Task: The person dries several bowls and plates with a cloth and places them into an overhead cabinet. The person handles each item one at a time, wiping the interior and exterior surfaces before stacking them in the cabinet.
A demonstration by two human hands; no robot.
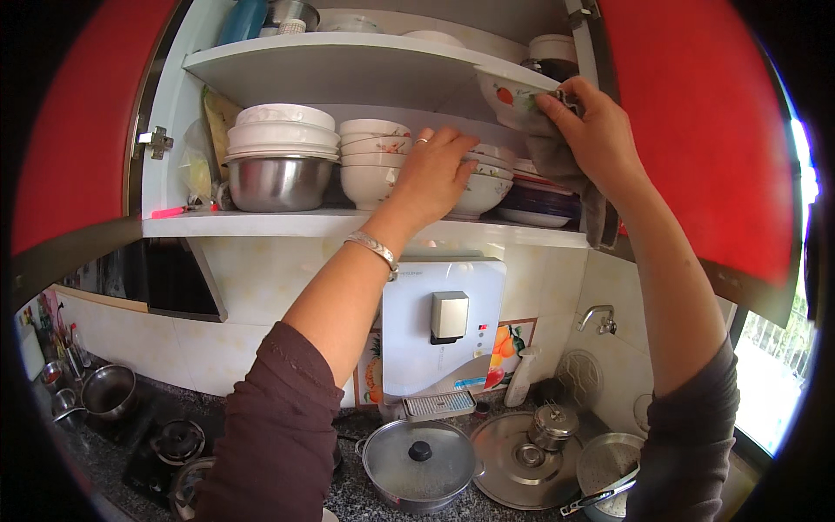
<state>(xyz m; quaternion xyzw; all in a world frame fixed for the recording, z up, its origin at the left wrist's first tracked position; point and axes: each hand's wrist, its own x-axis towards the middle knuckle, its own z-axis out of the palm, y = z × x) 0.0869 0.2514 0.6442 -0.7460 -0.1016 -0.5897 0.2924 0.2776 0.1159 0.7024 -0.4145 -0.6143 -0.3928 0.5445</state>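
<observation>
My right hand [597, 134] grips a white bowl [512, 98] with a strawberry print, together with a dark grey cloth [554, 153] that hangs down past the shelf edge. The bowl is tilted just below the upper shelf. My left hand [437, 166], with a ring and a bracelet, reaches to the lower shelf between two stacks of printed bowls. Its fingers are bent and near the right stack [483, 189]; whether they touch it, I cannot tell. Left of that hand stands the other bowl stack [372, 160]. White bowls [282, 127] sit on a steel basin [280, 183] farther left.
Red cabinet doors [704, 130] stand open at both sides. Stacked plates [538, 199] sit at the shelf's right end. Below are a wall-mounted water dispenser [417, 307], a lidded pot [417, 463], a large steel lid [496, 457], a colander [600, 463], a tap [603, 320] and a stove [176, 440].
</observation>
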